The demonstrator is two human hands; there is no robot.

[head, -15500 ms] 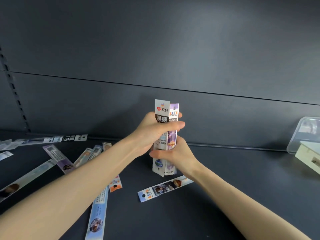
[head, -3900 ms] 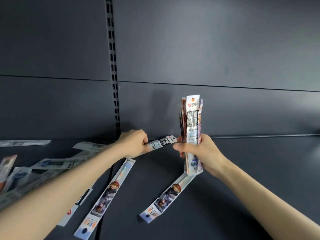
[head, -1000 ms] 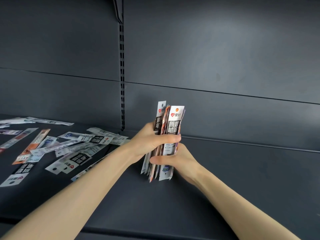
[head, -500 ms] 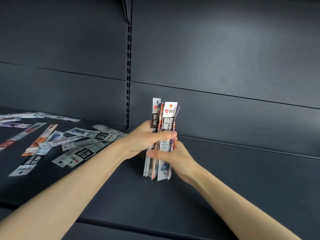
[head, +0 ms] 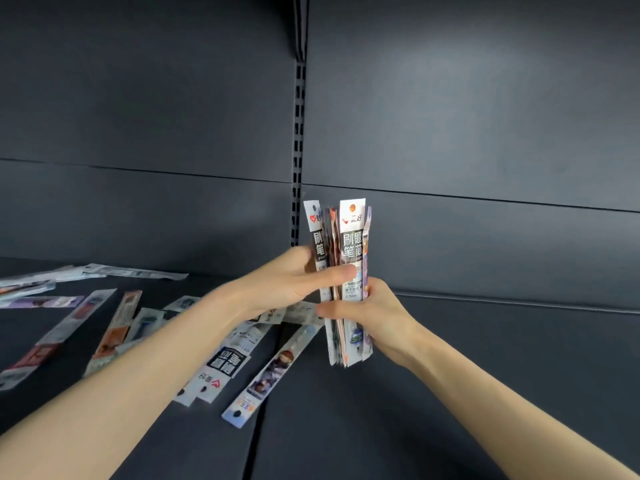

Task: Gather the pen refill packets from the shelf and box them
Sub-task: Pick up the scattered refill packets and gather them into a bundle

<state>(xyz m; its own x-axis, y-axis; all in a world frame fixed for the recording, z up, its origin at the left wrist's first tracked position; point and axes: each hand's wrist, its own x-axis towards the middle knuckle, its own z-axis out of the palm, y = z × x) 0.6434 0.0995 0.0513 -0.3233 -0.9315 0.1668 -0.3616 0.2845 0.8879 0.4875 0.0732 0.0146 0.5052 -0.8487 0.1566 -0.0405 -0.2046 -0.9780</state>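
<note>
Above the shelf (head: 450,393), both hands are clasping the upright bundle of packets (head: 341,282), now lifted off it: left hand (head: 294,285) closed high, right hand (head: 370,317) closed low; loose packets (head: 221,362) are remaining, gathering unfinished.

The dark grey shelf (head: 450,393) carries many loose refill packets (head: 114,327) scattered flat across its left half. Nearest the middle lie a black-and-white packet (head: 221,367) and, just beside it, a long illustrated packet (head: 273,368).
</note>
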